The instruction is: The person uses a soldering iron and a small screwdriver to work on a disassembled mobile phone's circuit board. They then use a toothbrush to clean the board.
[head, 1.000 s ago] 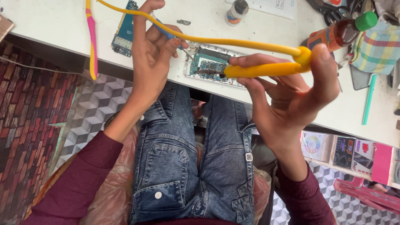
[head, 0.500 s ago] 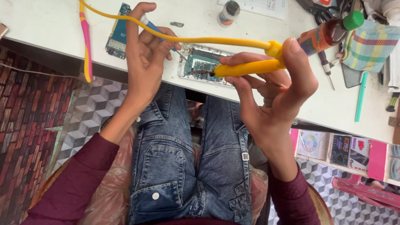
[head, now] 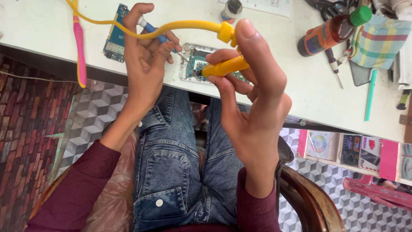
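Observation:
My right hand grips a yellow soldering iron whose tip points left onto an opened phone with a green circuit board at the white table's near edge. A yellow cord runs from the iron's rear up and left across the table. My left hand holds a thin blue-handled tool with its metal tip touching the same board. A second, loose circuit board lies just left of my left hand.
A pink-handled tool hangs over the white table edge at left. A small round jar stands behind the phone. At right lie a brown bottle with a green cap, a checked cloth, a screwdriver and a green stick.
My right hand and the yellow iron moved left, bringing the tip onto the phone's board. My left hand stayed on the blue-handled tool.

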